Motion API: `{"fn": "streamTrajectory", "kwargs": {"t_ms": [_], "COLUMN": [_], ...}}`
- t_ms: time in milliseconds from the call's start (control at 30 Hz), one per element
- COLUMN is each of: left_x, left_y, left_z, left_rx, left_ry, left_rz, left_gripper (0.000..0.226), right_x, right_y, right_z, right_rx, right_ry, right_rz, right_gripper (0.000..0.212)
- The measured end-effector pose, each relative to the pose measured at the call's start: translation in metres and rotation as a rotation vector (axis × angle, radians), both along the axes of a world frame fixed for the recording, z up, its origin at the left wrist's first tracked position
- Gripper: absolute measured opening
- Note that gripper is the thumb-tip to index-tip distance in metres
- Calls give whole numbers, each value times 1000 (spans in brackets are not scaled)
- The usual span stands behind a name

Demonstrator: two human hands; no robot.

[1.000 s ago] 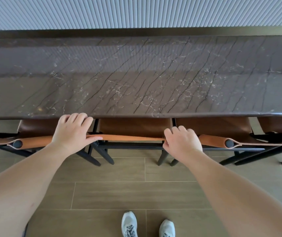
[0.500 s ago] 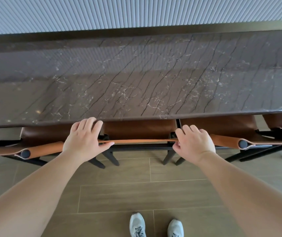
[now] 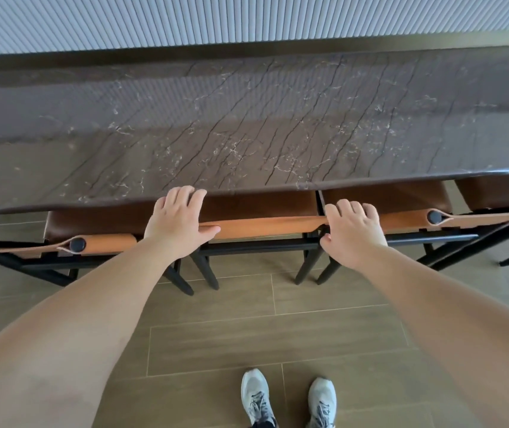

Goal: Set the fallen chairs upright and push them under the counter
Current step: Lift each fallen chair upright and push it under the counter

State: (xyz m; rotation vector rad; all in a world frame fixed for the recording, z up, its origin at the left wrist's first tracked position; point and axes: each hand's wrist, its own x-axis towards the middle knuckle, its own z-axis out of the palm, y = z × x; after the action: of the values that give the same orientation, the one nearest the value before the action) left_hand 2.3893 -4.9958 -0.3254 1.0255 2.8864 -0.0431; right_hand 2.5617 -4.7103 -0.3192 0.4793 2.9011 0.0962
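1. Pushing is under way on the middle chair (image 3: 259, 225): its tan leather backrest is gripped at both ends, upright, with the brown seat already tucked beneath the surface (image 3: 247, 128).
2. The left hand (image 3: 179, 223) is curled over the top edge, thumb laid along the near face of the leather; the right hand (image 3: 353, 234) is wrapped likewise, thumb hooked under at the frame. Both grips are clamped on the backrest, not loose.
3. For a clean finish, equal pressure should be kept through both grips so the black legs run straight and the neighbouring chair on the left (image 3: 98, 242) and the chair on the right (image 3: 407, 216), just beside each grip, are not knocked.
4. Fingertips are judged close to the stone lip just beyond the grips; a pinch is possible if the push is carried too far.
5. Materials noted: dark veined marble, polished; leather slung round black rods; slim angled metal legs; wood-look floor tiles (image 3: 277, 341); a ribbed wall beyond.
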Motion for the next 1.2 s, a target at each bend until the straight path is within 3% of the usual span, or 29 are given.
{"fn": "streamTrajectory", "kwargs": {"t_ms": [133,233,333,500,667,867,1200], "left_x": [41,67,94,152,208,288,421], "left_y": [-12,-21,-27,-34,-28,-4,7], "left_z": [12,28,48,84,112,139,159], "left_rx": [315,454,651,932,1324,1588,1768], "left_ry": [-114,-161,-318,-626,-883,-910,-777], "left_rz": [87,160,330,615,936,1110,1232], "left_gripper": [67,54,41,22,15,15,21], "right_x": [15,20,27,54,93,155,236], "right_y": [-34,-57,-79,-96,-86,-76,-73], "right_z": [14,30,48,81,101,121,146], "right_rx": [-182,-349,-581,-1051,-1321,-1603,-1782], "right_ry": [38,76,58,230,299,233,78], "right_rz": [-18,-54,-169,-452,-579,-589,-514], "right_gripper": [51,51,51,33,16,17,20]}}
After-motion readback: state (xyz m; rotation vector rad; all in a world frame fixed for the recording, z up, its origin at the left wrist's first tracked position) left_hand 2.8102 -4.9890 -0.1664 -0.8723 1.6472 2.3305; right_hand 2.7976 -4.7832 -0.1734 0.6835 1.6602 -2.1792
